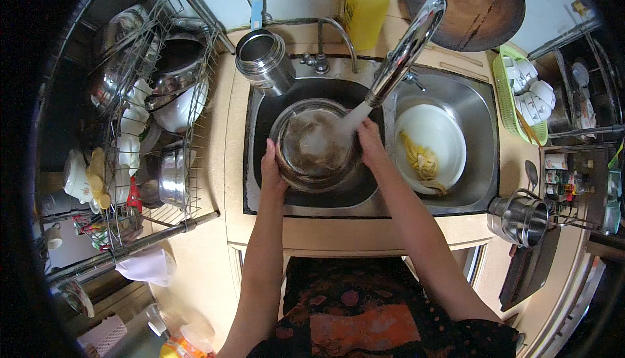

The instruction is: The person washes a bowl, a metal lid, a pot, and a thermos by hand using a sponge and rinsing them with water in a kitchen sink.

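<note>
My left hand (273, 170) grips the left rim of a round metal pot (288, 175) in the left sink basin. On its right side my right hand (369, 141) holds the same rim, with the fingertips partly hidden. Water (354, 120) streams from the chrome faucet (405, 48) into the pot, where the water looks cloudy and swirling. Over in the right sink basin (481, 128) sits a white bowl (447, 131) with a wet yellow cloth (421, 160) bunched inside it.
A steel vacuum flask (273, 72) stands at the sink's back left corner. Behind the faucets are a yellow pump bottle (366, 11) and a large round pan (468, 6). Wire dish racks (195, 182) flank the left; a green basket (503, 84) of bowls and steel pots (522, 219) are right.
</note>
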The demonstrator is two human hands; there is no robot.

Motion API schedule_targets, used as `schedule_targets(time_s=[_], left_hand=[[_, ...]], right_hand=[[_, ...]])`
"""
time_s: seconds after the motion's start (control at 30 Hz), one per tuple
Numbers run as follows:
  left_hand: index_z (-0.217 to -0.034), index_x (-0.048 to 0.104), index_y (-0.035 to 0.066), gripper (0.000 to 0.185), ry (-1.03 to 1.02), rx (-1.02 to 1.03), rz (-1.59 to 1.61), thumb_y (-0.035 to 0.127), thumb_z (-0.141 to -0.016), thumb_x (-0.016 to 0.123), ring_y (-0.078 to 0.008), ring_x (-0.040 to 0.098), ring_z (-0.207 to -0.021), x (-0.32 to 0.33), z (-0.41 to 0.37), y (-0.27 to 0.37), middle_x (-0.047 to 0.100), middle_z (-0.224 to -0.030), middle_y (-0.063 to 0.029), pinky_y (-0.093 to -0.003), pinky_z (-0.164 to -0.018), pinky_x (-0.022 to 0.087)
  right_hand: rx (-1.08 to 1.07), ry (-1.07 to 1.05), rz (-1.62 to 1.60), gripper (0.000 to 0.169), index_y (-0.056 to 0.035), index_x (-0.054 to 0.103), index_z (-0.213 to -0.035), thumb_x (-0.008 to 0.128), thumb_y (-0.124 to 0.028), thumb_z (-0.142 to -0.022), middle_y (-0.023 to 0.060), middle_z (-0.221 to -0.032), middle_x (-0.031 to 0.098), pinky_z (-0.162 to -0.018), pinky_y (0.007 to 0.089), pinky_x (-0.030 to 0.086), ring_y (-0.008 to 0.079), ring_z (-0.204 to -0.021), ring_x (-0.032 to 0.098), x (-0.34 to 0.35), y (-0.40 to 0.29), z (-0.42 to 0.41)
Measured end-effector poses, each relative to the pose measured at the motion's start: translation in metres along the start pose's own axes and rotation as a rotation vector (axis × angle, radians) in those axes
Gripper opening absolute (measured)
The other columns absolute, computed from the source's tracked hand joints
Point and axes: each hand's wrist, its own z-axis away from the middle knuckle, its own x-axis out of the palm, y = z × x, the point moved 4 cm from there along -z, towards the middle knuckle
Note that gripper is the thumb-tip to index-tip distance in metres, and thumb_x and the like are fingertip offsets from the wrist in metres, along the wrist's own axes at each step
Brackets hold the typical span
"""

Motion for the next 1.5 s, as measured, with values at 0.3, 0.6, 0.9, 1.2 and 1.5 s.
schedule_targets(time_s=[0.3,0.6,0.9,1.2,1.5], left_hand=[[-0.116,0.047,0.002,0.043,0.023,-0.133,-0.019,0.033,-0.087,0.049,-0.023,0.05,-0.101,0.001,-0.035,-0.08,0.052,-0.111,-0.0098,-0.0381,-0.089,0.039],[-0.118,0.045,0.004,0.044,0.053,0.001,0.103,0.037,-0.089,0.043,-0.0262,0.048,-0.106,-0.01,0.012,-0.002,0.051,-0.115,-0.0116,-0.0419,-0.092,0.037],[-0.13,0.026,0.006,0.051,-0.001,-0.139,0.104,0.039,-0.091,0.031,-0.0301,0.042,-0.114,0.007,0.046,0.06,0.038,-0.127,-0.0153,-0.0485,-0.096,0.031],[-0.12,0.04,-0.001,0.049,-0.074,-0.319,-0.181,-0.004,-0.072,0.047,-0.0241,0.052,-0.1,0.011,0.035,-0.027,0.053,-0.108,-0.0126,-0.0344,-0.087,0.043],[-0.117,0.044,-0.001,0.037,0.082,-0.33,-0.364,0.02,-0.086,0.045,-0.0251,0.052,-0.098,0.026,-0.014,-0.052,0.052,-0.11,-0.0143,-0.0362,-0.085,0.04]], right_hand=[[-0.315,0.087,-0.038,0.018,-0.0007,0.06,-0.099,0.055,-0.01,-0.084,-0.0009,-0.072,0.059,-0.057,0.0196,0.042,0.0055,-0.061,0.05,-0.057,-0.067,0.035],[-0.388,0.006,0.18,0.02,-0.004,0.06,-0.077,0.057,-0.022,-0.084,-0.0048,-0.064,0.052,-0.055,0.0193,0.037,0.0049,-0.06,0.045,0.012,-0.068,0.036],[-0.378,-0.109,0.201,0.03,-0.006,0.053,-0.067,0.054,-0.031,-0.085,-0.004,-0.064,0.047,-0.055,0.0225,0.033,0.0058,-0.062,0.042,0.053,-0.077,0.052],[-0.447,-0.07,0.434,0.055,0.0013,0.021,-0.134,0.041,-0.016,-0.086,0.0171,-0.132,0.032,-0.102,0.0319,0.02,0.0253,-0.124,0.028,-0.012,-0.071,0.1],[-0.47,0.108,0.144,0.047,-0.0002,0.033,-0.129,0.04,-0.013,-0.084,0.0189,-0.118,0.047,-0.094,0.0312,0.032,0.024,-0.107,0.045,-0.065,-0.042,0.097]])
